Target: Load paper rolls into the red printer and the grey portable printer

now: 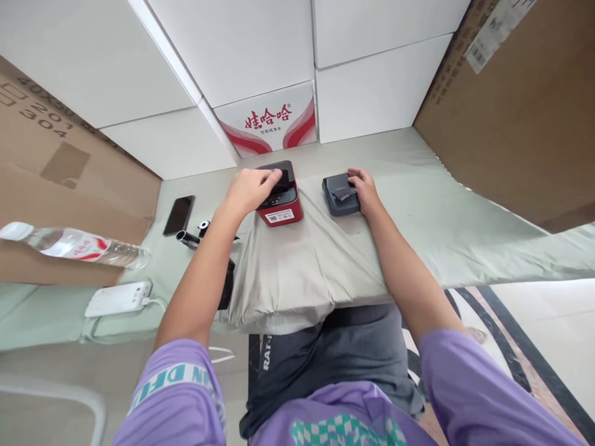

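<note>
My left hand [251, 189] rests on top of a red and black box-shaped device [281, 207] that carries a white barcode label on its near side; the fingers press its black top. My right hand [365, 189] lies on a small dark grey device [338, 195] just to the right, with a scrap of grey paper or label under the fingertips. Both devices sit on a pale green cloth [316, 260] spread over a low surface in front of my lap.
A black phone [179, 214] and small dark cylindrical parts [190, 236] lie left of the red device. A water bottle [74, 244] and a white power bank [118, 298] sit further left. White boxes [260, 56] and brown cardboard cartons [520, 111] wall the area.
</note>
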Available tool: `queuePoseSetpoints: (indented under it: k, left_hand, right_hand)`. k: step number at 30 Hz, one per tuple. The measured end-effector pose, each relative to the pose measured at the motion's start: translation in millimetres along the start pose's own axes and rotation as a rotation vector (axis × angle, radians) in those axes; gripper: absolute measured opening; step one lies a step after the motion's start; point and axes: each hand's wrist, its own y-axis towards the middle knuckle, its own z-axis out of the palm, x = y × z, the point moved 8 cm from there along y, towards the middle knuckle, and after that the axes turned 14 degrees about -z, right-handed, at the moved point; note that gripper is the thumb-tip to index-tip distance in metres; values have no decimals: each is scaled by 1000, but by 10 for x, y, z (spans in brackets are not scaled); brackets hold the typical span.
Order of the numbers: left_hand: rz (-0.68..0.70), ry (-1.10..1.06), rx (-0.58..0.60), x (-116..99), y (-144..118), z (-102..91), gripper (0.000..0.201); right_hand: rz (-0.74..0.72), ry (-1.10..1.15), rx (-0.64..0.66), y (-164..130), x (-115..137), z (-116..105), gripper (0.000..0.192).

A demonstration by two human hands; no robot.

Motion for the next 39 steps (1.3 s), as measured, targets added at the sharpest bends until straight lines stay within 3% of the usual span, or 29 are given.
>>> queuePoseSetpoints:
  k: [5, 7, 12, 20, 30, 34, 39]
  left_hand:
    - [169, 65, 19, -165, -202, 77, 46]
    - [184, 59, -13, -136, -185, 80, 41]
    - [200, -24, -1, 29, -109, 87, 51]
    - [321, -30, 51, 92, -250, 180, 32]
    - [309, -58, 53, 132, -314, 248, 30]
    - [219, -85, 36, 144, -346, 222, 44]
    - [218, -56, 26, 54, -384, 190, 56]
  right_hand:
    - [0, 5, 13, -6, 27, -3, 37]
    - [-2, 0, 16, -8, 31, -5, 37]
    - [-9, -5, 10, -1, 3, -11, 36]
    - [-7, -27, 13, -2, 20, -4, 36]
    - [-1, -8, 17, -25, 70, 0, 35]
    - [-10, -34, 28, -25, 81, 0, 35]
    - [-4, -42, 32, -8, 51, 9, 38]
